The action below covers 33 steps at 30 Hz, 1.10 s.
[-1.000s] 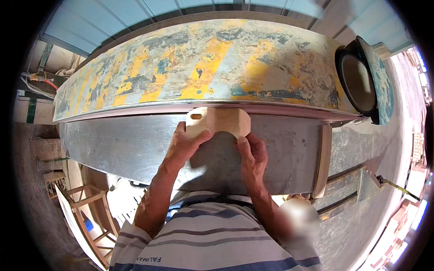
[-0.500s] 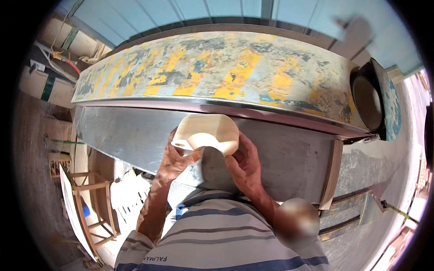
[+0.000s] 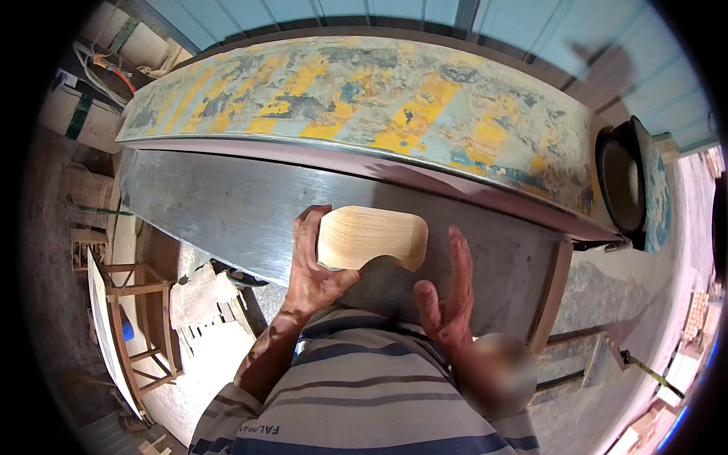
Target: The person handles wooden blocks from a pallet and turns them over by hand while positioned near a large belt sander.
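A pale wooden piece (image 3: 371, 231) with rounded corners and a curved notch in its near edge is held up over the grey metal table (image 3: 220, 193). My left hand (image 3: 312, 265) grips its left end, fingers round the far side and thumb along the near edge. Just right of the piece, my right hand (image 3: 449, 292) is apart from it, open, with fingers stretched out and the thumb spread. The face turned up shows smooth grain.
Behind the table runs a long machine housing (image 3: 341, 98) with worn yellow stripes, ending at a round dark opening (image 3: 622, 182) on the right. A wooden strip (image 3: 551, 292) edges the table's right end. A wooden frame stand (image 3: 140, 288) is on the left floor.
My right hand has let go of the wooden piece and moved right and down. The piece has turned over in my left hand and shifted slightly right.
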Each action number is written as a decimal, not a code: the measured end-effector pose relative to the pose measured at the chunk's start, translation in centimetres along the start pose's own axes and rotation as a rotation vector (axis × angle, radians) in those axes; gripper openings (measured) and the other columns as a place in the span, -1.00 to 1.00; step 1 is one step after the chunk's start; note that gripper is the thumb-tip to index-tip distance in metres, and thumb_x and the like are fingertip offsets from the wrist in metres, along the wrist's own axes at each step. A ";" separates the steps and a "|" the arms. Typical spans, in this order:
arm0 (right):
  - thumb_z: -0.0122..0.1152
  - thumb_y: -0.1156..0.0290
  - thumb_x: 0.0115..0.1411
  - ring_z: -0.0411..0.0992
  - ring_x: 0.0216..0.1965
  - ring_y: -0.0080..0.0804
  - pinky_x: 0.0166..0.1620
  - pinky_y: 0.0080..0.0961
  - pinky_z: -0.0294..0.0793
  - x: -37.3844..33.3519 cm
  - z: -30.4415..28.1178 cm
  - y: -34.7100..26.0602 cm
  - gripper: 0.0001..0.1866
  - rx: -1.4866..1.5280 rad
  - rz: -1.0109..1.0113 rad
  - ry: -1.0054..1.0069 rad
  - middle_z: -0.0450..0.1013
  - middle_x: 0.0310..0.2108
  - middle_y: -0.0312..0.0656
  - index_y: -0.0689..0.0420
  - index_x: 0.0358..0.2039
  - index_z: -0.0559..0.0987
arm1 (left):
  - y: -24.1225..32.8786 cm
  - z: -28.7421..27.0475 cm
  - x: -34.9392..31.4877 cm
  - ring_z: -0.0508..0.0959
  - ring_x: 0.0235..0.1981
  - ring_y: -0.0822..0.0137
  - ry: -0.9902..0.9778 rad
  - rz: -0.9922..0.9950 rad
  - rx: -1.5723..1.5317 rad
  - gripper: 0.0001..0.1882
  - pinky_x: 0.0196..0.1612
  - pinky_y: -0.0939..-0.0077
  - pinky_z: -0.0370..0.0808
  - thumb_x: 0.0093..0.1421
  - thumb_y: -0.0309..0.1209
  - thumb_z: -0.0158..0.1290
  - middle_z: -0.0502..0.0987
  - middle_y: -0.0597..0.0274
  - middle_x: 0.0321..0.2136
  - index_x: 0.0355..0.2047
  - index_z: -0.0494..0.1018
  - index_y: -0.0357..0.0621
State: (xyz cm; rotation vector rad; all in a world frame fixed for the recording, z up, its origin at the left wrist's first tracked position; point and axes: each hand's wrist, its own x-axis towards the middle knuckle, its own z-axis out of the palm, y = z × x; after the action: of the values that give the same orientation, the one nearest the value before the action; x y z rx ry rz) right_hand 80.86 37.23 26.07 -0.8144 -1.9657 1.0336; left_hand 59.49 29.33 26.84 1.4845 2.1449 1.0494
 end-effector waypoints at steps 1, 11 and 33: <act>0.24 0.32 0.16 0.11 0.28 0.20 0.29 -0.01 0.10 0.4 -0.1 -0.3 -0.23 -0.082 -0.074 -0.027 0.12 0.27 0.20 0.32 0.28 0.12 | 0.2 0.1 -0.1 0.28 0.08 -0.08 -0.016 0.008 0.037 -0.06 0.15 0.12 0.30 -0.22 -0.33 0.40 0.25 -0.08 0.06 0.17 0.15 -0.14; 0.25 -0.06 0.10 0.07 0.34 0.00 0.31 0.05 0.04 1.8 5.6 -2.3 -0.18 -0.260 -0.245 -0.224 0.09 0.32 -0.01 0.23 0.21 0.28 | -0.3 1.4 -0.5 0.26 0.12 -0.09 0.057 0.025 0.038 -0.04 0.17 0.06 0.29 -0.19 -0.30 0.38 0.23 -0.10 0.09 0.20 0.12 -0.18; 0.17 0.16 0.28 0.42 -0.11 -0.33 -0.06 -0.42 0.44 -1.5 0.3 2.9 -0.38 0.335 0.656 0.091 0.38 -0.05 0.02 0.32 0.19 0.27 | 1.6 4.2 3.0 0.55 -0.15 0.32 -0.281 -0.609 -0.509 -0.10 -0.13 0.53 0.54 -0.09 -0.20 0.35 0.51 0.01 -0.15 0.16 0.19 -0.44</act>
State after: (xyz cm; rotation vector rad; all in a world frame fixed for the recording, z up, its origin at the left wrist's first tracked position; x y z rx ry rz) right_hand 81.90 37.25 22.97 -1.3199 -1.4048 1.6121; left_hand 61.97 33.95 25.62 0.6372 1.7665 0.9771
